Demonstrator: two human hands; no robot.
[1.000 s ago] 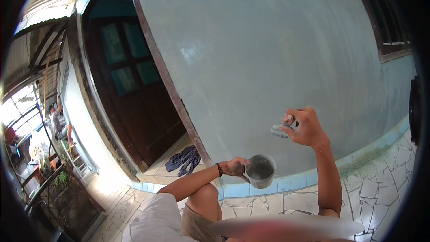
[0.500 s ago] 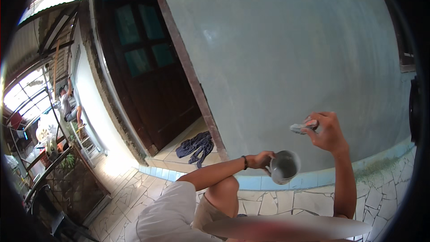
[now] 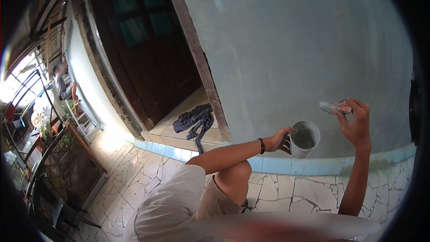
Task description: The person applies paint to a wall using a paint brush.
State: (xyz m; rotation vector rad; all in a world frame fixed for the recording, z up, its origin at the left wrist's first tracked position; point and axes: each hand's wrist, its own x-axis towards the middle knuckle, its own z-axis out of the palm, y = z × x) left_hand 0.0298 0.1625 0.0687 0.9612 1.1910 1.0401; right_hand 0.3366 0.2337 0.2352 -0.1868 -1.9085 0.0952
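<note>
My left hand (image 3: 278, 141), with a dark bracelet at the wrist, grips the side of a small whitish tub (image 3: 301, 153). The tub is tilted so its mouth faces me, and grey wet-looking stuff coats its inside. Up and to the right, my right hand (image 3: 357, 123) is closed on a paintbrush (image 3: 329, 107) with grey-caked bristles and some orange near the fingers. Its bristle end points left, in front of the grey-green wall (image 3: 286, 62); whether it touches the wall I cannot tell.
A blue tile strip (image 3: 277, 166) runs along the wall's foot above the broken-tile floor (image 3: 309, 192). A dark cloth (image 3: 195, 121) lies on the doorstep by the brown door (image 3: 148, 62). At far left are a black chair (image 3: 58, 210) and a person (image 3: 65, 83) on a ladder.
Both hands have shifted rightward and up in view, carrying the tub and the paintbrush. My view has also turned slightly, so the door and cloth sit a little differently.
</note>
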